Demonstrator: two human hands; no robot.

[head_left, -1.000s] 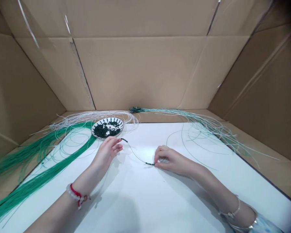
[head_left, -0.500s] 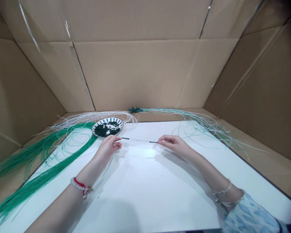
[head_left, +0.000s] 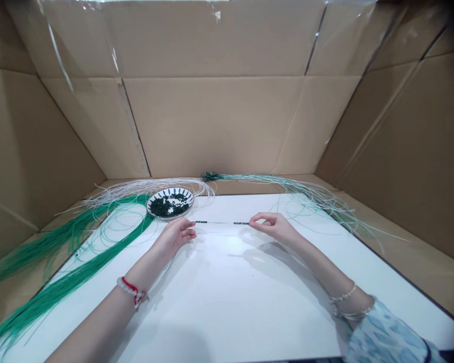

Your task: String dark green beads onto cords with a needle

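Between my two hands a thin thread (head_left: 220, 223) stretches nearly level above the white board. A short row of dark beads (head_left: 201, 222) sits on it beside my left fingertips, and another row of dark beads (head_left: 241, 223) beside my right. My left hand (head_left: 177, 235) pinches the thread at its end of the span, with the lower fingers loosely curled. Thumb and index finger of my right hand (head_left: 270, 225) are closed on the thread at the other side. Just behind my left hand stands a striped plate (head_left: 189, 197) holding many loose dark beads (head_left: 159, 206).
Long green thread bundles (head_left: 79, 275) run along the left of the white board (head_left: 227, 302). White cords (head_left: 155, 183) lie behind the plate. More pale green cords (head_left: 265, 178) with a dark clump (head_left: 211, 176) cross the back to the right. Cardboard walls (head_left: 212, 121) enclose the back and sides.
The view has tilted up slightly. My left hand has shifted a little to the right, and the bare stretch of thread between the two bead rows looks somewhat shorter. Both hands keep their pinch.
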